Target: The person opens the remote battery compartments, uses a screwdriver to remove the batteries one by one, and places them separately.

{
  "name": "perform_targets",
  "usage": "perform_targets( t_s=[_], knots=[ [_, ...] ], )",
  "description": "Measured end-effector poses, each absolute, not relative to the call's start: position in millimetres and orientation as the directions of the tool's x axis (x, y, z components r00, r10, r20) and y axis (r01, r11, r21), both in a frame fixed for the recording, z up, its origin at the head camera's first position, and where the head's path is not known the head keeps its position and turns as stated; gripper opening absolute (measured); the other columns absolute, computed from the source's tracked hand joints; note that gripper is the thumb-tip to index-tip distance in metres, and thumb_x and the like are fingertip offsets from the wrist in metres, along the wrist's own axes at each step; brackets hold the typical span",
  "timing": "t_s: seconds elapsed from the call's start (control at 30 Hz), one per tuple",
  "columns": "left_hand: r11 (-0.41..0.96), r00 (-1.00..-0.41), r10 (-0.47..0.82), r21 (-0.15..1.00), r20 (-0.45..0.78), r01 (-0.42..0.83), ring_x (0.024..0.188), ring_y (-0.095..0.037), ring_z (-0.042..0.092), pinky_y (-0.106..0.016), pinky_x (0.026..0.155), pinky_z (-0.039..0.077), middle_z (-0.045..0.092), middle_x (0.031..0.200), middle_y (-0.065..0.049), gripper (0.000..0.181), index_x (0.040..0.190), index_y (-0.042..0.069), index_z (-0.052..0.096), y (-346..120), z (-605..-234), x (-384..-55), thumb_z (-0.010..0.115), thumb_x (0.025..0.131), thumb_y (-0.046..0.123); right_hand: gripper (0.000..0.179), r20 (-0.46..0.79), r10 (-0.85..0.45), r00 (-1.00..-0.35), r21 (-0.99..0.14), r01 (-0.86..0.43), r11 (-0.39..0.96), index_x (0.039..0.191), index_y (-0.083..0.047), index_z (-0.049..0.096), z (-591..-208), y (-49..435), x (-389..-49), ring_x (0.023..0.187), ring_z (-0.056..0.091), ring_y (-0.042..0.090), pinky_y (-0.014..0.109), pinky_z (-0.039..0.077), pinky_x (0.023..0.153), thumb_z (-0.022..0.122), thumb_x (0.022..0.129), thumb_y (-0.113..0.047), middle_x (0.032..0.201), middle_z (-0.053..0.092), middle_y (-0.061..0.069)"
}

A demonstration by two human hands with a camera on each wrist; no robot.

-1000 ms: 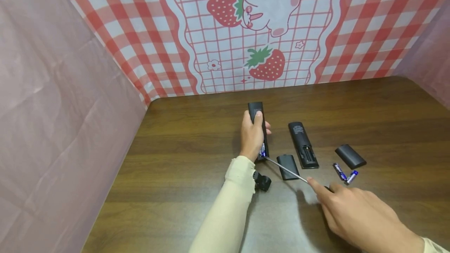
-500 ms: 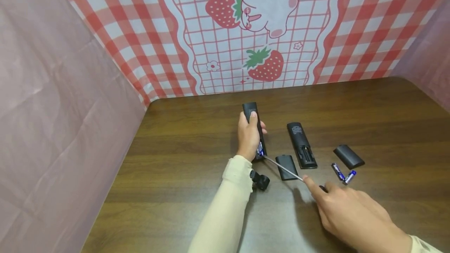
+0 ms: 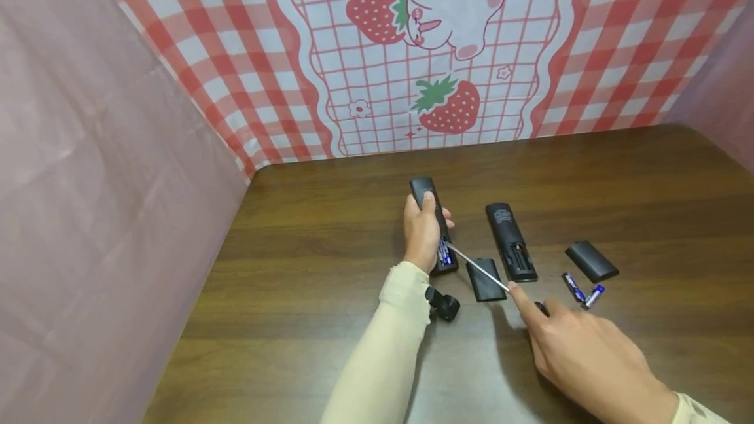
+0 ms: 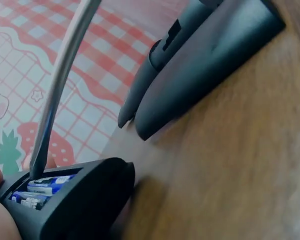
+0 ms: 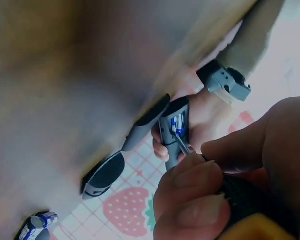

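My left hand (image 3: 423,234) grips a black remote control (image 3: 421,186) back side up, its thumb along the back. Two blue-and-white batteries (image 3: 444,254) lie side by side in its uncovered compartment. In my right hand (image 3: 589,345) is a screwdriver (image 3: 478,268), its metal shaft slanting across to the remote. The left wrist view shows the flat screwdriver tip (image 4: 37,167) at the end of one battery (image 4: 52,183), by the compartment's edge. Fingers and thumb pinch the black-and-yellow handle (image 5: 255,227) in the right wrist view; the palm hides part of it.
A second black remote (image 3: 509,237) with a bare battery compartment lies to the right. One battery cover (image 3: 485,280) sits under the screwdriver shaft, another cover (image 3: 592,262) farther right. Two loose batteries (image 3: 583,291) lie near that one. A patterned cloth (image 3: 436,18) hangs behind the wooden table (image 3: 306,247).
The screwdriver tip has moved from the near end of the batteries to their far end. More of the batteries shows beside my left hand, and the held remote has shifted slightly nearer.
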State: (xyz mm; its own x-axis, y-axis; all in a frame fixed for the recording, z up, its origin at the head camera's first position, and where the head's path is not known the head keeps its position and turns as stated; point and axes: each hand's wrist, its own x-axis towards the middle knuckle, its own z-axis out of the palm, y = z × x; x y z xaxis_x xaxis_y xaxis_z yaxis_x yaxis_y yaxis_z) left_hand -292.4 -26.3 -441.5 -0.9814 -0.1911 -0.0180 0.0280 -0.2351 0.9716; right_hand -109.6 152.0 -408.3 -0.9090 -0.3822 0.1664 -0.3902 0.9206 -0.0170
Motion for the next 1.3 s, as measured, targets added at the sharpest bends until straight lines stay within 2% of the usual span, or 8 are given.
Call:
perform_targets(
  t_s=[0.1,0.3,0.43,0.63,0.9,1.1,1.3],
  knots=[
    [-0.246,-0.98,-0.2,0.969,-0.02,0.03,0.053,-0.019,0.061,-0.039,0.061,0.057,0.06,0.07,-0.008,0.02,0.107,0.008,0.053,-24.2,-441.5,-291.6,0.044,0.108,0.025,0.054,0.171,-0.38,-0.909,-0.018,-0.389,0.921,0.142,-0.013,0.055,-406.2,153.4,-111.0,0.044,0.032,0.01,0.029,0.028,0.036,0.065,0.09,-0.017,0.062,0.043,-0.002],
    [-0.25,-0.981,-0.193,0.968,-0.013,0.037,0.053,-0.018,0.062,-0.036,0.059,0.057,0.062,0.071,-0.008,0.021,0.109,0.007,0.053,-26.6,-438.8,-293.4,0.044,0.108,0.026,0.053,0.018,-0.317,-0.948,-0.064,-0.318,0.946,0.146,-0.014,0.051,-407.0,154.8,-108.8,0.05,0.036,0.012,0.029,0.032,0.042,0.062,0.095,-0.019,0.072,0.051,-0.001],
    [-0.259,-0.98,-0.198,0.965,-0.004,0.048,0.053,-0.018,0.062,-0.033,0.057,0.055,0.062,0.07,-0.009,0.021,0.108,0.007,0.052,-29.3,-437.3,-295.1,0.044,0.108,0.026,0.051,0.041,-0.322,-0.946,-0.071,-0.325,0.943,0.145,-0.016,0.053,-409.8,157.0,-104.9,0.049,0.036,0.011,0.029,0.032,0.041,0.064,0.094,-0.021,0.071,0.049,-0.003],
    [-0.249,-0.978,-0.208,0.966,0.011,0.063,0.054,-0.018,0.063,-0.034,0.058,0.055,0.063,0.071,-0.009,0.022,0.108,0.007,0.052,-32.9,-440.0,-296.2,0.044,0.108,0.027,0.05,-0.097,-0.279,-0.955,-0.08,-0.272,0.959,0.147,-0.02,0.051,-411.8,157.6,-103.9,0.05,0.037,0.013,0.03,0.033,0.044,0.061,0.098,-0.023,0.072,0.048,-0.003],
    [-0.207,-0.978,-0.202,0.974,0.046,0.089,0.056,-0.019,0.063,-0.037,0.062,0.058,0.063,0.07,-0.007,0.021,0.109,0.009,0.053,-31.5,-437.9,-294.5,0.045,0.108,0.028,0.05,-0.083,-0.29,-0.953,-0.069,-0.285,0.956,0.145,-0.021,0.053,-410.9,157.8,-102.3,0.048,0.035,0.01,0.027,0.03,0.041,0.063,0.097,-0.026,0.069,0.044,-0.005],
    [-0.145,-0.979,-0.179,0.982,0.093,0.12,0.056,-0.018,0.063,-0.038,0.063,0.058,0.062,0.071,-0.004,0.021,0.108,0.009,0.053,-29.5,-436.2,-293.1,0.044,0.108,0.028,0.047,-0.109,-0.273,-0.956,-0.077,-0.266,0.961,0.145,-0.021,0.053,-406.3,157.0,-103.8,0.049,0.037,0.012,0.03,0.031,0.042,0.06,0.099,-0.024,0.07,0.048,-0.003],
    [-0.153,-0.978,-0.18,0.979,0.107,0.135,0.056,-0.017,0.062,-0.043,0.065,0.058,0.061,0.071,-0.004,0.02,0.105,0.009,0.052,-29.9,-436.9,-294.5,0.043,0.108,0.026,0.047,-0.099,-0.282,-0.954,-0.073,-0.275,0.959,0.145,-0.02,0.053,-403.6,154.8,-104.8,0.05,0.038,0.013,0.031,0.032,0.04,0.058,0.099,-0.022,0.071,0.052,-0.002]
  ],
)
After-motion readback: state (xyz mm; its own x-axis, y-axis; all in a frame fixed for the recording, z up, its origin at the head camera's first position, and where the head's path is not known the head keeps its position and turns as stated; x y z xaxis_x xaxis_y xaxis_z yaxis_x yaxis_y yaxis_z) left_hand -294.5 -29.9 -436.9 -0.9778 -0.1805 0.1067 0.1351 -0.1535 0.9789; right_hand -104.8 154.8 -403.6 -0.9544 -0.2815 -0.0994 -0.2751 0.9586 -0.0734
